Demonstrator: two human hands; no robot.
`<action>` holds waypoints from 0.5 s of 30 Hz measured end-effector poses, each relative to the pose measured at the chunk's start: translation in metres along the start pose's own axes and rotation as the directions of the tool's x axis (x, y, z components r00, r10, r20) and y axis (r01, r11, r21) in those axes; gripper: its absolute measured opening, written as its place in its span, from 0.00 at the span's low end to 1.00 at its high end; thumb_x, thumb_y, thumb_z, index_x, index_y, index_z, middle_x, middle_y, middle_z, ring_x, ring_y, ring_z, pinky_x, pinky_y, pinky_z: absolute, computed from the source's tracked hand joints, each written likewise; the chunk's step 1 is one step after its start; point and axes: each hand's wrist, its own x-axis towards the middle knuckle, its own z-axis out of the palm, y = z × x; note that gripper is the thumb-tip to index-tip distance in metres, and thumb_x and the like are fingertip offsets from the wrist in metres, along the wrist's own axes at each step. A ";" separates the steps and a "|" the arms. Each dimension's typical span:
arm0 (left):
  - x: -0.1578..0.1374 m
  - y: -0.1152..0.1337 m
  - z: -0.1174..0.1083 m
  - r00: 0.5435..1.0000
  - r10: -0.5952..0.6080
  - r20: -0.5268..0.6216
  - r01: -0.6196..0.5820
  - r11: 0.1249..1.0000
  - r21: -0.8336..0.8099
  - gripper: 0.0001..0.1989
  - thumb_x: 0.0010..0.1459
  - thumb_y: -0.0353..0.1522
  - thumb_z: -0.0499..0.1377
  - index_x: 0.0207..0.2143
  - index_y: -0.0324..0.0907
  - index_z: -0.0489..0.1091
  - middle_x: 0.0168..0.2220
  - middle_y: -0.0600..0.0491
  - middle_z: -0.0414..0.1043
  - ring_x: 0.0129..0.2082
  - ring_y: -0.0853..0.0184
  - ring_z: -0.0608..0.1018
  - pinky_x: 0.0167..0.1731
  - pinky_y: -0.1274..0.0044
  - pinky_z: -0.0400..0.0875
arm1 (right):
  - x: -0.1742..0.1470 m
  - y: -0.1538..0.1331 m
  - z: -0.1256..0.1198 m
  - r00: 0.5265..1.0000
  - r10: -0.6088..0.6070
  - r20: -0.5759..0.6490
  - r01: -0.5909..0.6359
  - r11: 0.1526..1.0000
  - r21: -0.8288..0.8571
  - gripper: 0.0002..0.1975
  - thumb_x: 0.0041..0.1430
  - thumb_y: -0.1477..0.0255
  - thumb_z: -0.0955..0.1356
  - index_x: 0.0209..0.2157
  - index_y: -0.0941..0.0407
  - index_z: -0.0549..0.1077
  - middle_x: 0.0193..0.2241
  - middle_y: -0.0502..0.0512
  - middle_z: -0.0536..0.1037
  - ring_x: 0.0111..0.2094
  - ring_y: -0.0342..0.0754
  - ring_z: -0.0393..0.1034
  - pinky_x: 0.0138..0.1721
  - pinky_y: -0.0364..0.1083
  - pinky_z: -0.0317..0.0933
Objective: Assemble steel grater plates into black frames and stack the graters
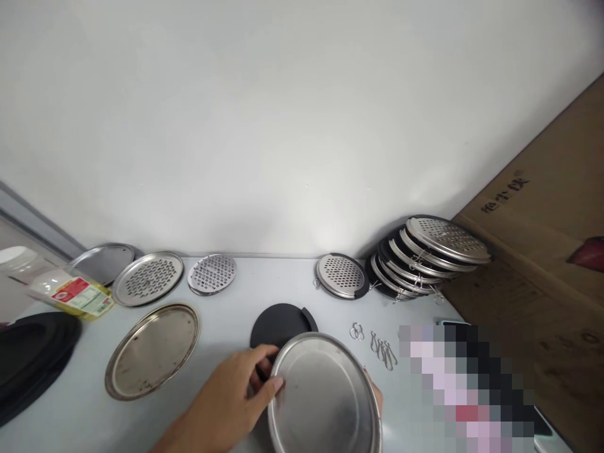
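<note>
A round, shallow metal plate (325,396) with a raised rim is held up between both hands, tilted toward me. My left hand (245,384) is closed on its left rim, thumb on the face and fingers behind. Only a few fingers of my right hand (375,390) show, wrapped at the plate's right edge; the rest is hidden behind it. Just beyond the plate lies a black disc (280,324) with a raised curved lip. To the right are several small metal rings (357,331) and metal clips (383,350).
Round graters (148,279) and metal plates (153,352) lie on the left, near an oil bottle (80,296) and black discs (33,358). A single grater (340,275) and a stack of black-edged graters (425,258) stand at the right, beside a cardboard box (533,264). A white wall (283,126) rises behind.
</note>
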 end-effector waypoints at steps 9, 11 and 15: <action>-0.030 -0.065 -0.055 0.797 -0.462 -0.388 0.241 0.833 -0.499 0.36 0.41 0.56 0.66 0.45 0.41 0.75 0.25 0.55 0.76 0.30 0.62 0.79 0.32 0.75 0.75 | 0.033 0.019 0.011 0.924 0.154 0.349 -0.342 0.740 0.579 0.24 0.56 0.50 0.68 0.48 0.50 0.76 0.46 0.62 0.81 0.38 0.58 0.77 0.34 0.54 0.69; -0.044 -0.087 -0.083 0.692 -0.556 -0.461 0.293 0.799 -0.525 0.38 0.36 0.59 0.67 0.43 0.42 0.74 0.28 0.55 0.78 0.32 0.61 0.79 0.31 0.76 0.74 | 0.038 0.021 0.005 0.934 0.172 0.312 -0.331 0.745 0.579 0.23 0.53 0.54 0.72 0.46 0.52 0.77 0.46 0.63 0.80 0.39 0.57 0.77 0.32 0.50 0.68; -0.062 -0.117 -0.121 0.573 -0.579 -0.580 0.416 0.815 -0.404 0.35 0.35 0.62 0.65 0.37 0.45 0.74 0.25 0.59 0.79 0.30 0.62 0.79 0.27 0.77 0.72 | 0.042 0.020 -0.002 0.983 0.140 0.121 -0.178 0.891 0.417 0.23 0.52 0.55 0.74 0.46 0.52 0.76 0.45 0.61 0.80 0.33 0.52 0.74 0.28 0.46 0.63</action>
